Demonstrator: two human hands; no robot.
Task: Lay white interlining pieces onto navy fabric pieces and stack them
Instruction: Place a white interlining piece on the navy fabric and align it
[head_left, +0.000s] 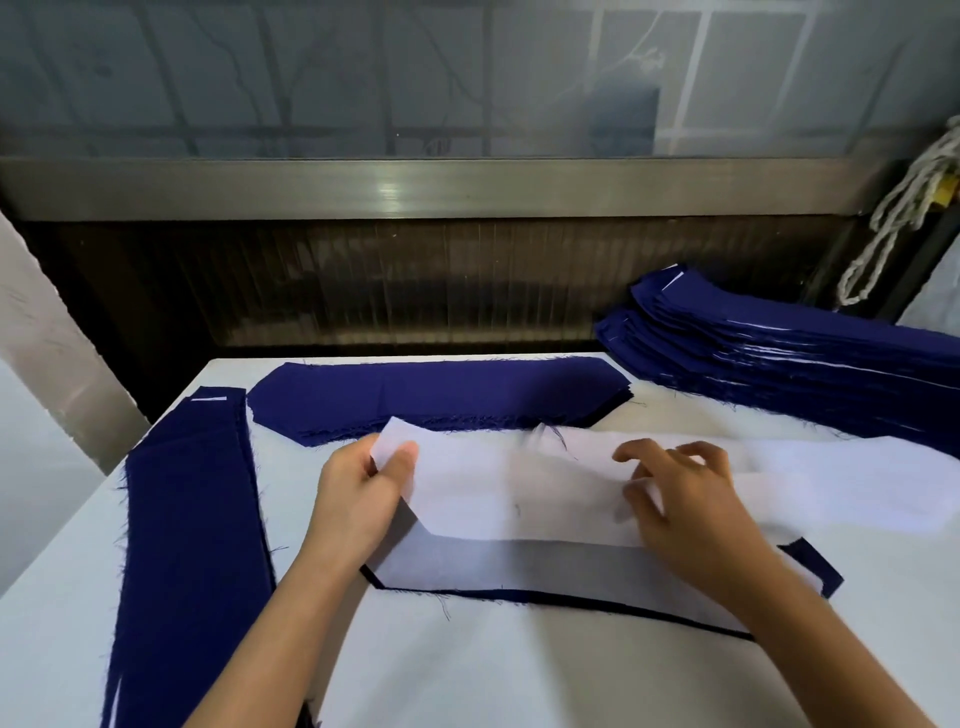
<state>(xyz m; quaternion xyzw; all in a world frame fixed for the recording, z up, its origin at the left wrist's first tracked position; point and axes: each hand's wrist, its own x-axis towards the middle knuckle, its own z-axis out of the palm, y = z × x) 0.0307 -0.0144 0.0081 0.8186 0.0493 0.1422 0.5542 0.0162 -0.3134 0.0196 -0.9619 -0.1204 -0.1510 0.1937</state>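
Around your work, a flat stack of navy fabric pieces with angled ends (441, 395) lies at the far side of the white desk (467, 675), just beyond the piece you hold. A long stack of navy strips (192, 519) runs along the left, close to your left forearm. On the far right sits a tall pile of navy pieces (779, 364) with white edges showing between its layers. A white knotted rope (904, 218) hangs above that pile.

Your left hand (363, 499) pinches the left end of a white interlining piece (519, 493) between thumb and fingers and lifts it off the desk. Your right hand (685, 499) is at the piece's middle with fingers bent and the thumb on the cloth; whether it grips cannot be told.

Beneath, nearer you, a second interlining sheet (519, 566) lies flat on a navy fabric piece (818, 564), and only the navy piece's dark rim shows. More white interlining (857, 483) spreads to the right.
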